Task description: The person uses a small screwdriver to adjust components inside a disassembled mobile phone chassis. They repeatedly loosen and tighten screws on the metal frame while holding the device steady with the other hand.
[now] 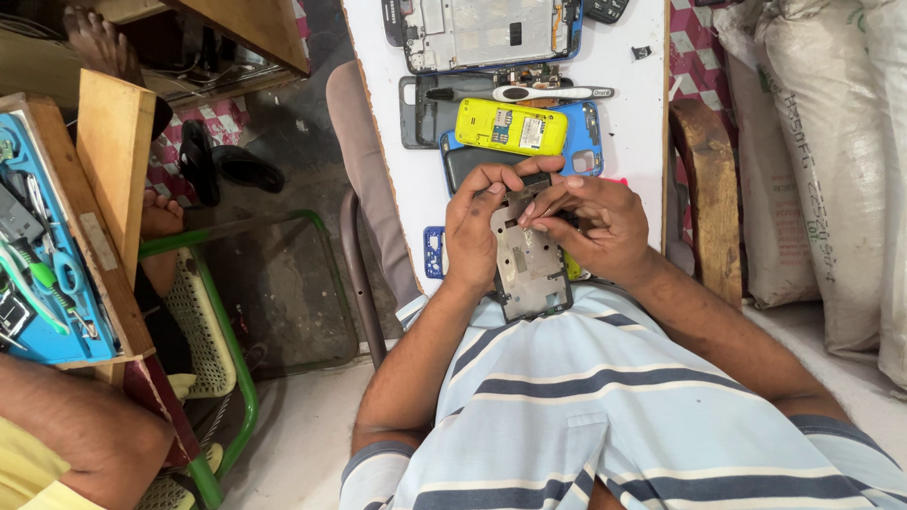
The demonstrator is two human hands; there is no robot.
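Both my hands hold an opened phone body (527, 264) with a grey metal inner frame, just above my striped shirt. My left hand (474, 231) grips its left edge, fingers curled over the top. My right hand (595, 222) grips the right side, with thumb and fingertips pinching at the upper part of the frame. Whether a small part is between those fingertips cannot be told.
On the white table (628, 142) lie a yellow phone body (511, 127), a blue phone case (586, 142), a dark back cover (422, 113), a white-handled tool (539, 93), a large opened phone frame (482, 33) and a blue keypad frame (434, 252). A blue tool tray (42, 264) and another person's arm (85, 434) are left. Sacks (831, 142) stand right.
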